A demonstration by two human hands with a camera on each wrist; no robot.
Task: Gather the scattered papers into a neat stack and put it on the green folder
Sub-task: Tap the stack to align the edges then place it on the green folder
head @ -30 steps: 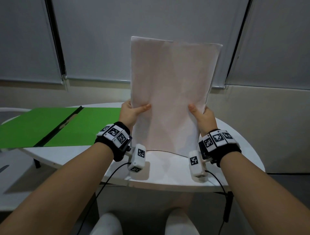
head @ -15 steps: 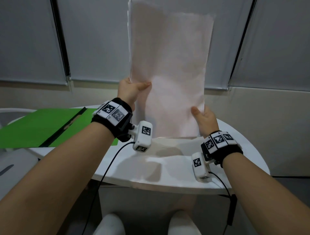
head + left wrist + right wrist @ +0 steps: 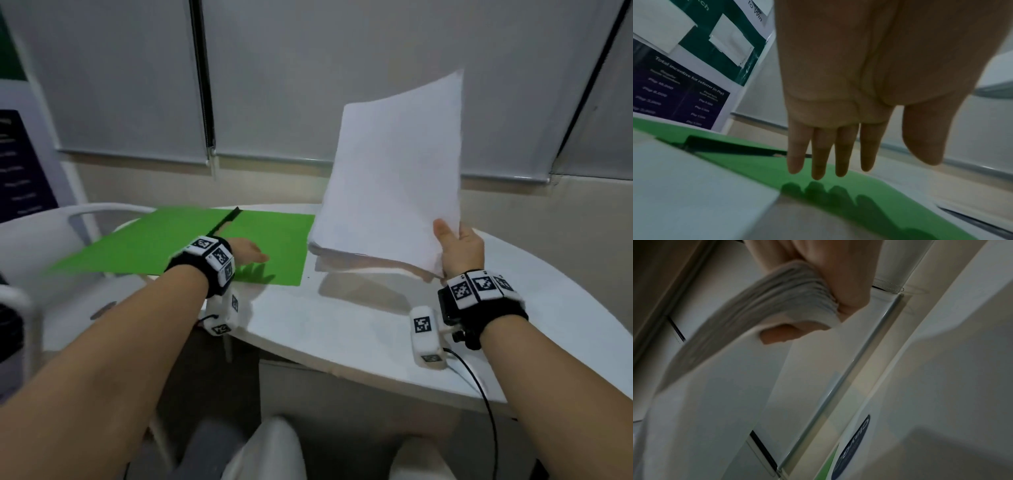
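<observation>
Here the right hand [image 3: 460, 248] pinches the stack [image 3: 390, 178] at its lower right corner, thumb in front (sheets tilted up, lower edge near the counter [image 3: 359, 329]). The left hand [image 3: 245, 254] hovers flat, fingers [image 3: 818, 160] straight, holding nothing, over the folder [image 3: 191, 246].

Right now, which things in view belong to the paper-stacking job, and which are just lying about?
Belongs to the job:
- paper stack, held by the right hand
- green folder, lying open on the white table
- left hand, fingers straight, over the folder

Just about:
- white chair beyond the table
- printed banner at the left
- window blinds
</observation>
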